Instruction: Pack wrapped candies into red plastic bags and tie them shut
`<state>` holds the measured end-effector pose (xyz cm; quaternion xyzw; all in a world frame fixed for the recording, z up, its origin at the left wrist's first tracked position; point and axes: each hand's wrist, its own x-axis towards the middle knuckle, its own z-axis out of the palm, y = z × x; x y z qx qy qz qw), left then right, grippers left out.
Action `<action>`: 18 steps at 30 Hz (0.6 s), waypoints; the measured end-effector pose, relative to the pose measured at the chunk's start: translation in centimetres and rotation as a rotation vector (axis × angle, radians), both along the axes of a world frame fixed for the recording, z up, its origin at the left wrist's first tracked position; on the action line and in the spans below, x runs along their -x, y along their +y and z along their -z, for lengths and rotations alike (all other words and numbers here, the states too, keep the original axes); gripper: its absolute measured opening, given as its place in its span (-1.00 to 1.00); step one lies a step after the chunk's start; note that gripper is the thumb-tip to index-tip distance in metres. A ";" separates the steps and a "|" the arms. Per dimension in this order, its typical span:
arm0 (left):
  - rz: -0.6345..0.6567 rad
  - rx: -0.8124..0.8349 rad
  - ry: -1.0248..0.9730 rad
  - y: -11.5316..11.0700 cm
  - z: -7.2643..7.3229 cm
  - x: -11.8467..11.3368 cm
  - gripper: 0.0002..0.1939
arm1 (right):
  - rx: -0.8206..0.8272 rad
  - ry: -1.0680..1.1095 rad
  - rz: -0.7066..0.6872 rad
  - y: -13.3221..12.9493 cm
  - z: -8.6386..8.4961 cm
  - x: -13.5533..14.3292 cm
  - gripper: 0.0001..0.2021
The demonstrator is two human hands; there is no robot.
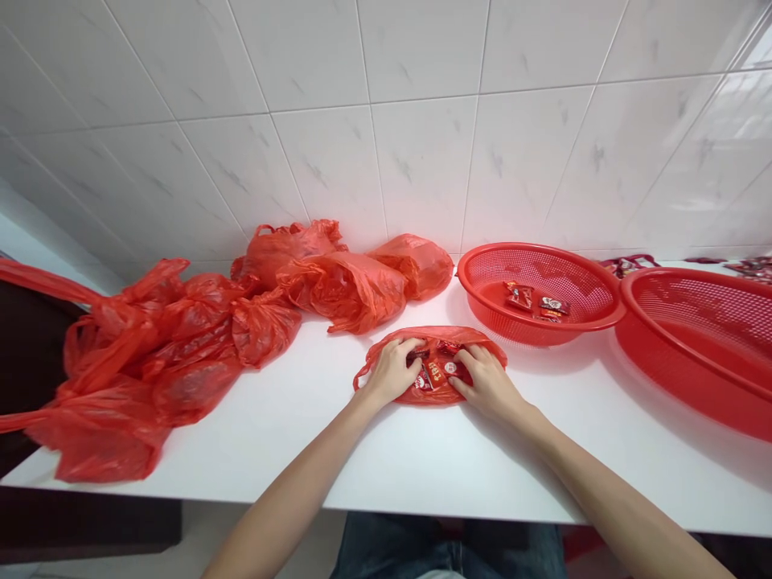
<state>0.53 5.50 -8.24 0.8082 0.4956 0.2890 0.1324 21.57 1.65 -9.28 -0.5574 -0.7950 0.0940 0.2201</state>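
A red plastic bag lies open on the white table in front of me, with several small red packets inside it. At the bag's left side my left hand has its fingers curled round the edge of the packets; what they grip, if anything, is hidden. My right hand reaches into the right side of the bag, its thumb and fingers apart around a packet. A red mesh basket behind the bag to the right holds a few more packets.
Several filled red bags are heaped along the left side and back of the white table. A second red basket stands at the right. The tiled wall rises behind, with more packets at the far right.
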 end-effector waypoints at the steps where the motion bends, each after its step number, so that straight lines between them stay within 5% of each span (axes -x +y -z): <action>1: -0.004 -0.028 -0.028 0.1 0.1 0.1 -0.70 | -0.019 0.012 0.011 0.1 0.1 -0.1 -0.81; 9: -0.076 -0.175 -0.037 0.2 -0.7 1.3 -0.68 | -0.237 0.115 -0.049 0.8 0.2 -1.2 -0.52; 18: 0.299 -0.201 -0.204 -1.3 -4.0 4.3 -0.79 | -0.673 0.339 -0.102 0.2 -1.6 -2.0 -0.59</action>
